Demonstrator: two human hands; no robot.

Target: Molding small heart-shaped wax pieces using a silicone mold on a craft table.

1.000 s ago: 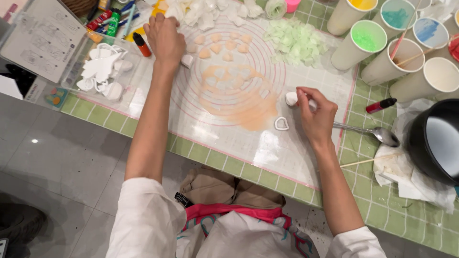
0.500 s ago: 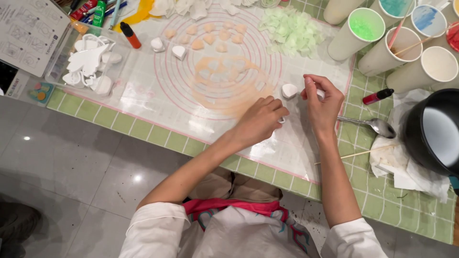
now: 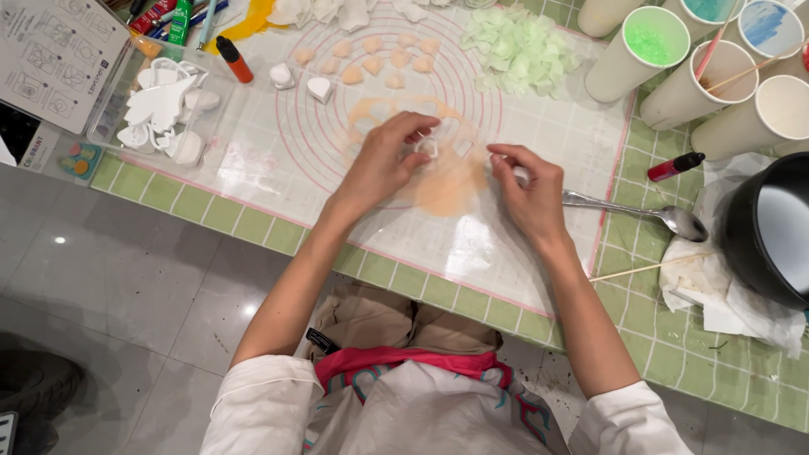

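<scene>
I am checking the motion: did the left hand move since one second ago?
Yes. The left hand came from the far left edge of the silicone mat to the peach dough sheet at its middle, near the right hand.

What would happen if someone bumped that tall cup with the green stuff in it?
The green cup looks tall and narrow, so it would probably tip easily. It seems to be thin paper, likely light. Other cups stand close beside it, so they might catch it or get knocked too.

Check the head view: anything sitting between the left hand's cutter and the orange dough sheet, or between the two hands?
Nothing visible does. The left hand has the small white cutter right on the rolled orange dough sheet, fingertips on it. The right hand rests at the sheet's right edge; only bare dough and mat lie between the hands. The spoon lies farther right.
</scene>
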